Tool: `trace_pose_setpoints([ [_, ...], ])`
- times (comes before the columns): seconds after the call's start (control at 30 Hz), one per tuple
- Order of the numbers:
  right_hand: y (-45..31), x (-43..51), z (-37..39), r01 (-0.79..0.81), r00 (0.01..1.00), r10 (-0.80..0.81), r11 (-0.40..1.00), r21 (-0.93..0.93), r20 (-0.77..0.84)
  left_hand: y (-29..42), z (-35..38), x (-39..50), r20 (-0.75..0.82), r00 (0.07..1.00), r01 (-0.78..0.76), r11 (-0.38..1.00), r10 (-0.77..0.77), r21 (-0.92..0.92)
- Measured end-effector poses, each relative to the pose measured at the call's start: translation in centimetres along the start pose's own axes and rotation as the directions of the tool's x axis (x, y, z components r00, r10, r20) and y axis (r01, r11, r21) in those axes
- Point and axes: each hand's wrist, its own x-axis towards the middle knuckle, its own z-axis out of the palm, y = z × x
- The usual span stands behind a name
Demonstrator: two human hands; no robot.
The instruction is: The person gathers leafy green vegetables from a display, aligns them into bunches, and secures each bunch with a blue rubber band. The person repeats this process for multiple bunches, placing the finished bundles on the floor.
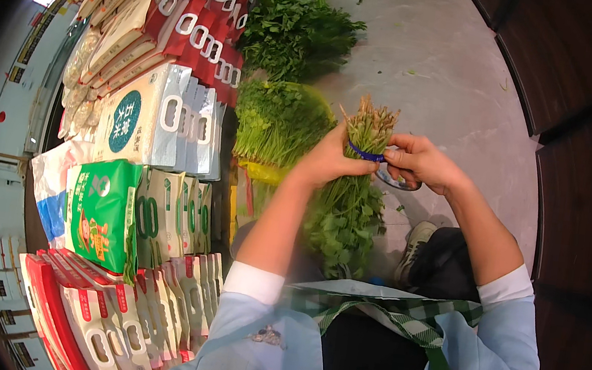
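Stem ends up and leaves hanging down, a bunch of coriander (347, 208) is in front of me. My left hand (328, 158) grips its stems from the left, with the thumb lying across the front. A band of blue tape (364, 154) runs around the stems just below the brownish ends. At the right side of the bunch, the fingers of my right hand (423, 161) pinch this tape. A tape roll (400, 183) hangs beneath those fingers, partly hidden by them.
Leafy green bunches (301, 30) and a yellow-edged container of coriander (275, 127) are on the left. Beyond them stand stacked rice bags (132, 115) with cut-out handles. Dark wooden panels (560, 62) border the grey floor (429, 51) at right. My shoe (416, 244) is below.
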Motion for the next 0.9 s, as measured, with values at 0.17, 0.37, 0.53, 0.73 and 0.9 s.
trace_pose_setpoints([
  [0.17,-0.6,-0.7,0.5,0.201,0.977,-0.207,0.974,-0.101,-0.048,0.4,0.7,-0.2,0.054,0.998,0.001,0.954,0.016,-0.3],
  [0.37,0.0,-1.1,1.0,0.406,0.771,-0.597,0.73,-0.55,-0.222,-2.1,0.1,0.2,-0.076,0.997,-0.019,0.99,0.009,-0.141],
  [0.53,-0.2,-1.2,2.3,0.316,0.746,-0.588,0.725,-0.612,-0.312,-1.7,1.8,0.5,-0.206,0.95,-0.146,0.917,0.235,0.372],
  [0.73,-2.7,-3.3,3.0,0.277,0.882,-0.449,0.739,-0.615,-0.143,0.0,3.4,0.6,-0.102,0.981,-0.142,0.973,0.163,0.181],
  [0.9,-4.5,-5.0,2.3,0.276,0.948,-0.313,0.703,-0.655,0.063,1.3,2.7,-0.1,-0.154,0.98,-0.047,0.905,0.123,0.422],
])
